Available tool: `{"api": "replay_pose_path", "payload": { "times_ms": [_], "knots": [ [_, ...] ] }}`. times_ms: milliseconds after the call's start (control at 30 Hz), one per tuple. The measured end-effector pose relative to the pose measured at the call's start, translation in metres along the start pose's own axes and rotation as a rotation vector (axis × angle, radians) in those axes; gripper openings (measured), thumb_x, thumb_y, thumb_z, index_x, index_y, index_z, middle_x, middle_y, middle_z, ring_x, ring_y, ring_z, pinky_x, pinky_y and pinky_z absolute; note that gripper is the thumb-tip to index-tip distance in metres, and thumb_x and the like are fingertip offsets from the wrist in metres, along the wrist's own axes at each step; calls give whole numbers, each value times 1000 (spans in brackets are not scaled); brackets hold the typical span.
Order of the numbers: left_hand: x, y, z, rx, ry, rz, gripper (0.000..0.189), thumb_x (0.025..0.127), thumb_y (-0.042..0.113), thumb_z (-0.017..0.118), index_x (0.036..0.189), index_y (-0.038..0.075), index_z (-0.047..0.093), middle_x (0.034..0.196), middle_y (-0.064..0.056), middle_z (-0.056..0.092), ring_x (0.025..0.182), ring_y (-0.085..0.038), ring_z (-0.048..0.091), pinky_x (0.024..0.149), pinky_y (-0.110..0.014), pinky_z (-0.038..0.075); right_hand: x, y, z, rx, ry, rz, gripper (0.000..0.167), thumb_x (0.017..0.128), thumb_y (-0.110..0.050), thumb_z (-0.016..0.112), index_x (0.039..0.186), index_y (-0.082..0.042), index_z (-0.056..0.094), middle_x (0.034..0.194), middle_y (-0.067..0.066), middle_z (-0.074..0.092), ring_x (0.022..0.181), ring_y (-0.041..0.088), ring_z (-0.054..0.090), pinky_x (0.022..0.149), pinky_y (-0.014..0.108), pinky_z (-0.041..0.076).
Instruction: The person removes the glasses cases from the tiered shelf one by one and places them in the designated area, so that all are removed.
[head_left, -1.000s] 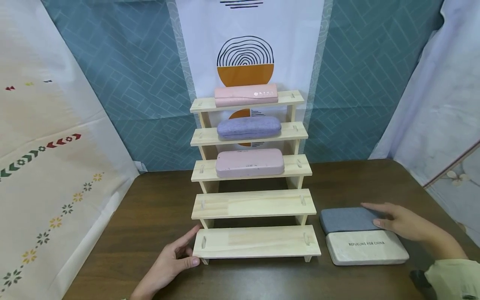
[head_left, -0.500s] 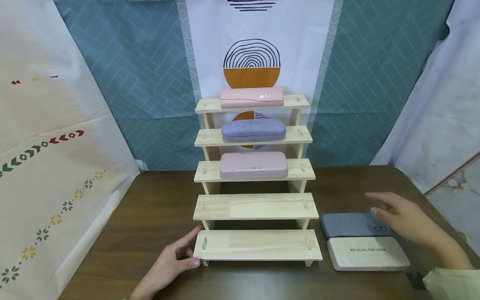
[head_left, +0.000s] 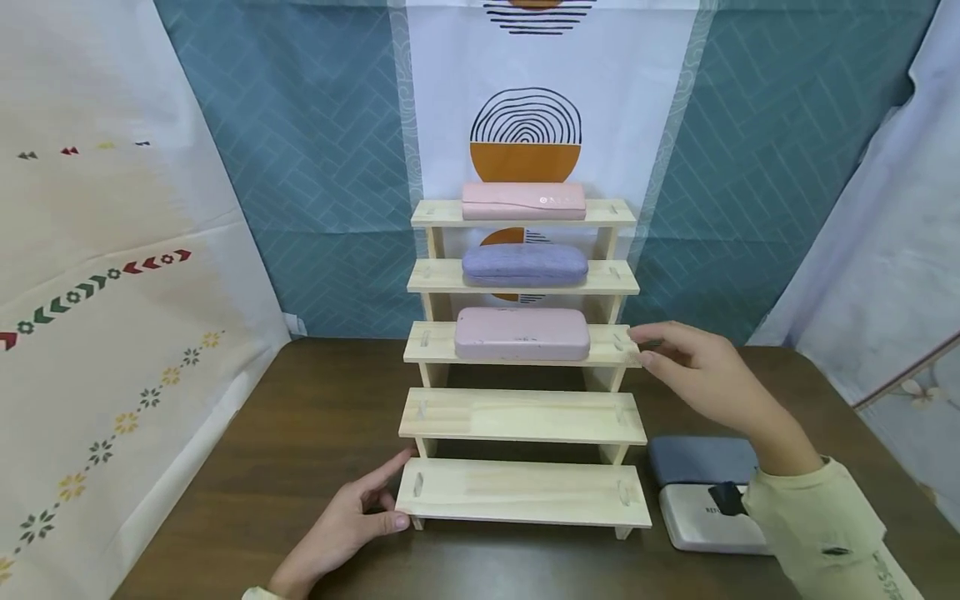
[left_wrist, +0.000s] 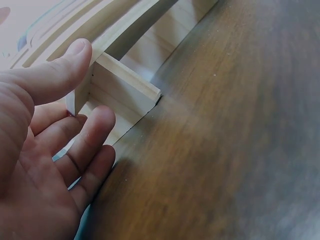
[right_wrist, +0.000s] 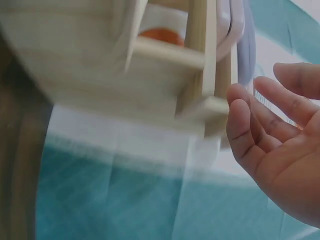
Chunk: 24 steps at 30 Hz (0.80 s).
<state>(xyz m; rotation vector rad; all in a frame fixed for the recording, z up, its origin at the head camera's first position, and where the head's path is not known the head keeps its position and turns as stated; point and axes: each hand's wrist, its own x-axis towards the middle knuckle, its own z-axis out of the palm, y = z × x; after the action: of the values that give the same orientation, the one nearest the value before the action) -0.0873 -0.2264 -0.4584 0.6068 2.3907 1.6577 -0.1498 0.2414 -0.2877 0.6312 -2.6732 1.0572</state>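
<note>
A pale wooden rack with several steps (head_left: 523, 493) stands on the table. At the left end of its lowest step, my left hand (head_left: 341, 525) grips the board, thumb at the front corner and index finger farther back; the left wrist view shows the thumb (left_wrist: 72, 65) by the edge and the other fingers below. My right hand (head_left: 701, 375) is raised beside the right end of the third step, fingers loosely bent and holding nothing. On the upper steps lie a pink glasses case (head_left: 523, 202), a blue-purple glasses case (head_left: 525, 265) and a mauve glasses case (head_left: 522, 335).
Right of the rack, a grey-blue glasses case (head_left: 701, 460) and a whitish case (head_left: 690, 527) lie on the brown table (head_left: 525, 575), partly covered by the right sleeve (head_left: 825, 525). A blue-green cloth (head_left: 330, 167) hangs behind; a light patterned cloth (head_left: 187, 433) borders the left.
My right hand has lifted off the grey-blue case and moved up and left to the third step's right end. The left hand stays at the lowest step. The head view has shifted slightly.
</note>
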Motion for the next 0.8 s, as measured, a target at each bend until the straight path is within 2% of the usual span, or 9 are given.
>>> {"api": "replay_pose_path", "payload": {
  "times_ms": [100, 267, 400, 500, 567, 800],
  "knots": [
    [1, 1, 0, 8, 2, -17, 80, 88, 19, 80, 157, 13, 40, 79, -4, 64, 75, -14, 58, 62, -25, 43, 20, -12, 10, 14, -39, 20, 40, 100, -24, 66, 137, -10, 62, 113, 8, 66, 85, 21, 60, 68, 33, 51],
    [0, 1, 0, 4, -2, -24, 81, 88, 20, 80, 157, 11, 39, 79, -3, 63, 75, -13, 57, 62, -24, 42, 50, -19, 23, -16, -119, 76, 58, 97, -37, 69, 146, -9, 54, 130, 12, 61, 90, 27, 58, 66, 41, 49],
    [0, 0, 1, -19, -8, 0, 80, 88, 16, 79, 157, 9, 38, 78, -2, 64, 74, -11, 57, 62, -25, 44, 65, -17, 32, -33, -197, 110, 79, 91, -43, 76, 152, -6, 44, 139, 19, 55, 105, 35, 60, 82, 49, 51],
    [0, -1, 1, -35, -15, 23, 80, 88, 14, 78, 157, 8, 37, 79, -3, 66, 73, -11, 57, 61, -25, 45, 73, -17, 38, -53, -237, 108, 91, 85, -45, 81, 155, -6, 38, 144, 20, 51, 117, 35, 56, 98, 55, 44],
    [0, -2, 1, -38, -16, 30, 80, 89, 13, 78, 157, 8, 37, 79, -4, 66, 73, -11, 57, 60, -25, 45, 76, -17, 41, -71, -247, 100, 94, 83, -46, 83, 156, -7, 38, 142, 18, 52, 117, 33, 54, 100, 56, 41],
    [-1, -1, 1, -27, -13, 17, 81, 88, 15, 78, 157, 8, 37, 79, -4, 67, 74, -12, 58, 61, -25, 45, 73, -18, 45, -78, -212, 114, 93, 79, -50, 85, 151, -8, 44, 129, 17, 60, 106, 31, 57, 89, 50, 45]
  ]
}}
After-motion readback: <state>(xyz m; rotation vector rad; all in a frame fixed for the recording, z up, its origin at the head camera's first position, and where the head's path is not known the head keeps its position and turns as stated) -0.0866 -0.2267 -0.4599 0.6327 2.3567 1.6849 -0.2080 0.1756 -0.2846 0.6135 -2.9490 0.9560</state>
